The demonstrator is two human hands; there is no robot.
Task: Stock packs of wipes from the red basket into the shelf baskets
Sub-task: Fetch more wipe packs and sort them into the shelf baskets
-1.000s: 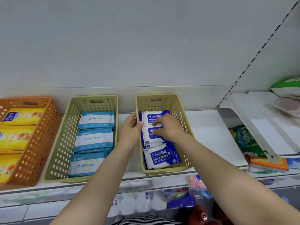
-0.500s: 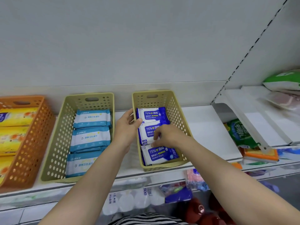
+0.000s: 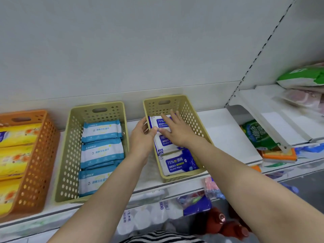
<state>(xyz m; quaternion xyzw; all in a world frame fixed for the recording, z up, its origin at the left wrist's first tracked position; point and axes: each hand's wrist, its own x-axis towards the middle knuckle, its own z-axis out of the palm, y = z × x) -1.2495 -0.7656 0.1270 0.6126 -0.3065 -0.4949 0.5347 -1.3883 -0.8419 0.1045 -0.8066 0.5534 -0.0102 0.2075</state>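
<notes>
The shelf [image 3: 228, 137] carries three baskets; both hands work in the right one [image 3: 191, 113]. Three packs of wipes lie there in a row running away from the person, long axes crosswise. The left hand [image 3: 142, 137] grips the far pack [image 3: 157, 122] at its left edge, thumb on top; the right hand [image 3: 177, 130] rests flat on it, fingers straight

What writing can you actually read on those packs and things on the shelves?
"75%" and "Alcohol Wipes": front dark blue pack in the right beige basket.
"800": white rolls on the shelf below.
Chinese print on the light blue packs, yellow packs and green bag: too blurred to read.
</notes>
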